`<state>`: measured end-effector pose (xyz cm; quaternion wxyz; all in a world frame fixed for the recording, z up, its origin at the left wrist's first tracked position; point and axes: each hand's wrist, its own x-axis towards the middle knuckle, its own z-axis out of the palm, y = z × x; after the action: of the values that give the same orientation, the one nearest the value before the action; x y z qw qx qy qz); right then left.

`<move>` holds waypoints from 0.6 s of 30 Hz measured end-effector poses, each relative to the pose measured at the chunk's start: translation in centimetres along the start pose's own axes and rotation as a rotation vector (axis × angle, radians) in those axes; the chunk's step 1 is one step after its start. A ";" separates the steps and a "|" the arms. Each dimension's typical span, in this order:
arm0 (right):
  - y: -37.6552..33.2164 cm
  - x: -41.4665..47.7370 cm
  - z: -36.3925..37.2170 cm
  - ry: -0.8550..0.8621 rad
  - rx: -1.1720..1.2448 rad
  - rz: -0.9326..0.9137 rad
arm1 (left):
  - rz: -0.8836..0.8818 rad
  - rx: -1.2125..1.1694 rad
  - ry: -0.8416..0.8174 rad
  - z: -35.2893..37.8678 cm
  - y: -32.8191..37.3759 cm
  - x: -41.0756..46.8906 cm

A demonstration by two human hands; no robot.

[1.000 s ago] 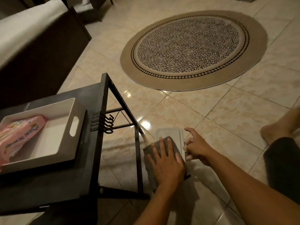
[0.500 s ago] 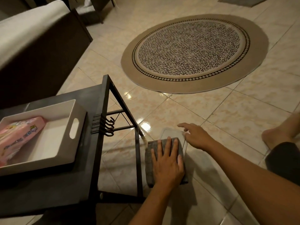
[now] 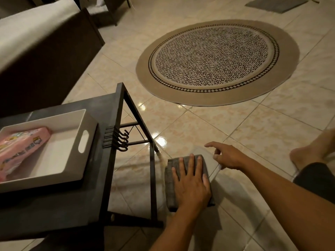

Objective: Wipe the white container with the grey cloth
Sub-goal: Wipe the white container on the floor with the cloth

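Note:
A flat white container (image 3: 208,157) lies on the tiled floor beside the black table's leg. The folded grey cloth (image 3: 170,180) covers most of it; only the far right corner shows. My left hand (image 3: 192,183) lies flat on the cloth with fingers slightly spread, pressing it down onto the container. My right hand (image 3: 227,156) rests on the container's right edge, thumb on the rim and index finger stretched out over the far corner.
A black metal table (image 3: 101,178) with hooks (image 3: 119,140) stands at the left and carries a white tray (image 3: 85,124) holding a pink packet (image 3: 21,147). A round patterned rug (image 3: 215,60) lies ahead. A bare foot (image 3: 311,153) rests at the right, a dark sofa (image 3: 45,57) at the far left.
My left hand turned straighter on the cloth and slid it along the container. My right hand left its pinch on the side and moved up to the far right edge, fingers looser.

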<state>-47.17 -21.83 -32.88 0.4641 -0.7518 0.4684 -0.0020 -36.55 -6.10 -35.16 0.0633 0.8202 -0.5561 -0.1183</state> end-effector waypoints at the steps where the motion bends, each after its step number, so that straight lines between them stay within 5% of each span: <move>1: 0.1 -0.6 -0.1 -0.026 0.037 0.023 | -0.014 -0.001 -0.010 0.2 0.5 0.1; 7: -0.1 -2.6 -1.2 -0.247 0.074 0.133 | 0.047 0.022 -0.019 0.7 1.1 -0.1; 18: -0.4 -3.6 -0.1 -0.220 0.260 0.074 | 0.036 0.029 0.025 0.3 -0.6 0.8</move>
<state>-48.93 -19.33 -31.02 0.6055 -0.6636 0.4378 0.0367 -35.78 -6.60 -35.66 0.0602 0.8124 -0.5716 -0.0987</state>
